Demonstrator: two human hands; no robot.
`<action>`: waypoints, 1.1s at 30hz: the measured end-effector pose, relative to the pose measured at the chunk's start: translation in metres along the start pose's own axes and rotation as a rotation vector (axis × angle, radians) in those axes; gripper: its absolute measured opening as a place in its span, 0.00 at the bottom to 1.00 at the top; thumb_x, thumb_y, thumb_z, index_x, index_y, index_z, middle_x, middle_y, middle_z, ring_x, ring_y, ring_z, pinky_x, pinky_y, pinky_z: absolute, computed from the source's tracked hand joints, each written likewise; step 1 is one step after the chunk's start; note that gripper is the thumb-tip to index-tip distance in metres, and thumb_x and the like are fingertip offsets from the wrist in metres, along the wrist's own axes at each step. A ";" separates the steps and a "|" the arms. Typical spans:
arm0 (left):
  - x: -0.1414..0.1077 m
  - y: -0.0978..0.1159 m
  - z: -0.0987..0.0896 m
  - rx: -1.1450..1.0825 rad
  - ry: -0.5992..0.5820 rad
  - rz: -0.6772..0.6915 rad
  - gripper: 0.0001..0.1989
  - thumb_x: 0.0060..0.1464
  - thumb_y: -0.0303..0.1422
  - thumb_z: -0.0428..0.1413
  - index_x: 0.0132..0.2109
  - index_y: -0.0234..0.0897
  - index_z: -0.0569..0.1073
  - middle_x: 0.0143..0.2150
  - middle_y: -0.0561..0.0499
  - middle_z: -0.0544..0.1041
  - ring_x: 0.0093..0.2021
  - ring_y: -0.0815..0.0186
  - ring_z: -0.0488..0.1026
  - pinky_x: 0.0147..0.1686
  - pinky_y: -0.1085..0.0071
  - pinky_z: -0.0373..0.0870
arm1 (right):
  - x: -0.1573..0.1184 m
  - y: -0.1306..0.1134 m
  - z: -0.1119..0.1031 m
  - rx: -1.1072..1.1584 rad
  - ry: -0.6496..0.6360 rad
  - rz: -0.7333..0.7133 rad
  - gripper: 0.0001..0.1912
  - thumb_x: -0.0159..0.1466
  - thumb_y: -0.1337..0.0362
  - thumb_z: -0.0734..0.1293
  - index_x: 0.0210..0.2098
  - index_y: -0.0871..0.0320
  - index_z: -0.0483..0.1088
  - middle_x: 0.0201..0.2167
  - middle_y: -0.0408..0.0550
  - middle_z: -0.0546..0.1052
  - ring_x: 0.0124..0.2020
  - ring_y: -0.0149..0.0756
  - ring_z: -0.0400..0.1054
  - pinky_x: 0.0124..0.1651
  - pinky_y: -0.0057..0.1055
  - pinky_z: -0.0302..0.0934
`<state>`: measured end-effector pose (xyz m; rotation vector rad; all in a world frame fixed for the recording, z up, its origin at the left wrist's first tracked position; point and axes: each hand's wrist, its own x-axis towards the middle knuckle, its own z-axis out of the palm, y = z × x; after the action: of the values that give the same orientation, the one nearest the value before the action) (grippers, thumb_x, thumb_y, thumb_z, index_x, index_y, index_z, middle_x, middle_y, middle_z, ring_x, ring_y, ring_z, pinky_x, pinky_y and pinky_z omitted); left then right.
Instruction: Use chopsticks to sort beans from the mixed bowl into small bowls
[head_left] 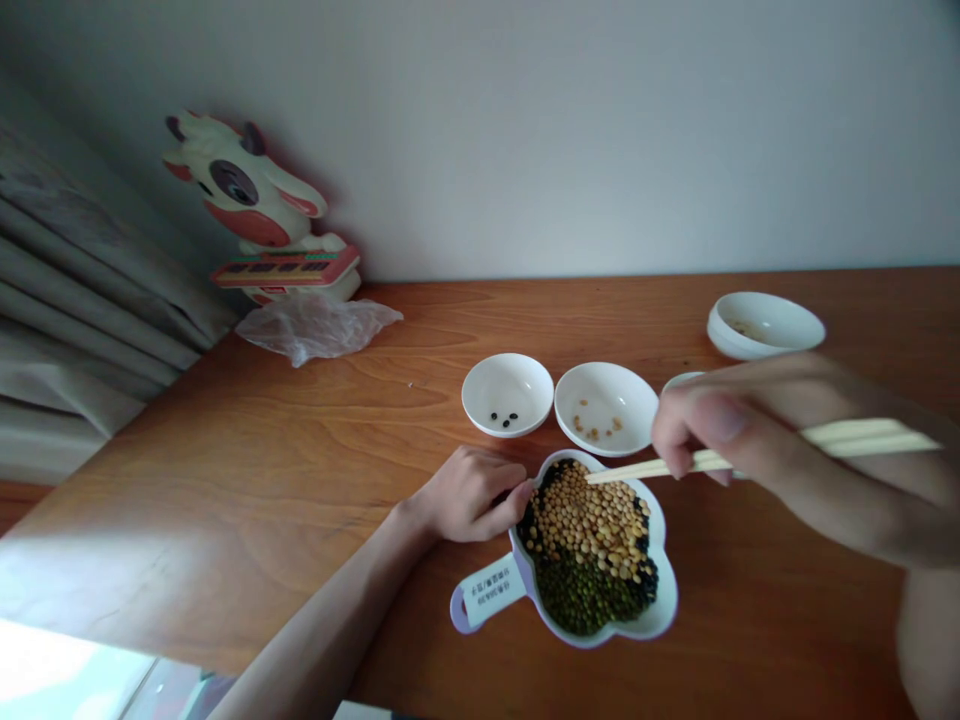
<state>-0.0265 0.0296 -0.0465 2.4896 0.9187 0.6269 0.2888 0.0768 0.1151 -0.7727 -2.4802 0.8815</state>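
My right hand [757, 440] grips a pair of pale chopsticks [701, 461], their tips together among the yellow soybeans [596, 515]. These lie in a white, lobed bowl [664, 600] with a lilac edge and a labelled handle [491, 592]. Green beans [592, 595] fill its near side, and black beans [556, 470] show around the edges. With curled fingers, my left hand [476, 495] pinches the bowl's left rim. Just behind stand two small white bowls: the left bowl [508, 385] holds a few black beans, the right bowl [607, 385] several soybeans.
Another white bowl [765, 320] with a few bits inside stands at the back right. Part of a further white bowl [682, 379] shows behind my right hand. A cow-shaped toy keyboard [289, 265] and a clear plastic bag [319, 325] sit back left, near a curtain [67, 330].
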 end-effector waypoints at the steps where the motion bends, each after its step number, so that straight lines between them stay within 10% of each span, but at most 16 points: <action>1: 0.000 0.000 0.000 0.004 -0.004 -0.001 0.22 0.79 0.38 0.44 0.32 0.40 0.65 0.29 0.51 0.74 0.27 0.66 0.70 0.31 0.67 0.64 | 0.005 -0.005 0.005 -0.027 -0.061 -0.046 0.29 0.83 0.49 0.56 0.30 0.55 0.73 0.23 0.44 0.73 0.23 0.33 0.63 0.29 0.37 0.54; 11: -0.002 -0.002 0.000 0.035 -0.028 -0.002 0.21 0.80 0.38 0.43 0.36 0.39 0.70 0.34 0.47 0.79 0.32 0.64 0.76 0.37 0.67 0.73 | 0.020 -0.012 0.024 -0.097 -0.136 -0.090 0.29 0.82 0.51 0.57 0.25 0.56 0.60 0.21 0.42 0.66 0.23 0.31 0.57 0.30 0.37 0.46; 33: 0.001 0.001 -0.003 0.030 0.004 0.003 0.21 0.79 0.37 0.44 0.33 0.40 0.66 0.29 0.50 0.75 0.28 0.66 0.71 0.31 0.67 0.67 | 0.022 -0.004 0.026 -0.103 -0.038 -0.035 0.32 0.83 0.46 0.57 0.26 0.56 0.68 0.20 0.40 0.67 0.22 0.32 0.58 0.31 0.37 0.47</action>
<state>-0.0265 0.0302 -0.0436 2.5179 0.9326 0.6237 0.2565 0.0755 0.1027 -0.7505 -2.5810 0.7684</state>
